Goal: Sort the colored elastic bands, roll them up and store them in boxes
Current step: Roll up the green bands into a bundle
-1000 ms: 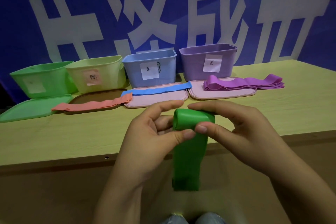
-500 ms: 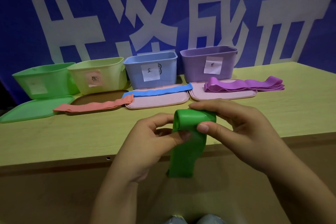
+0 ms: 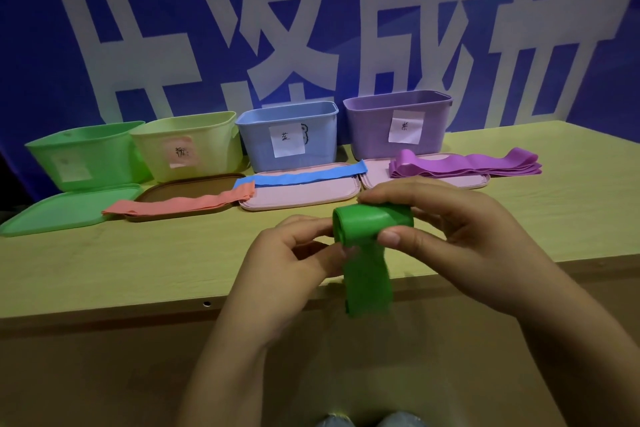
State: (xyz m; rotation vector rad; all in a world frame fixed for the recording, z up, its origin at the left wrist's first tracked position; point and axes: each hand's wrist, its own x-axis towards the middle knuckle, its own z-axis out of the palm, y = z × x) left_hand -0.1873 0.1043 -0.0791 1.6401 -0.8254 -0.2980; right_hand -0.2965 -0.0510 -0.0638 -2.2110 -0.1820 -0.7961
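Both hands hold a green elastic band [image 3: 370,229] over the table's front edge. Its upper part is wound into a roll and a short tail hangs down. My left hand [image 3: 294,263] pinches the roll's left end; my right hand [image 3: 446,222] wraps over its right side, thumb pressing the front. Behind stand four open boxes: green [image 3: 86,156], yellow [image 3: 187,146], blue [image 3: 287,135] and purple [image 3: 398,121]. A salmon band [image 3: 180,203] lies across a brown lid, a blue band [image 3: 304,177] on a pink lid, and several purple bands [image 3: 464,165] on another pink lid.
A green lid [image 3: 62,211] lies flat at the far left in front of the green box. The yellow-green table [image 3: 138,260] ends in a front edge just under my hands. A blue banner with large white characters fills the background.
The hanging green tail has grown shorter as more band is wound onto the roll. Both hands stay at the same spot over the table edge.
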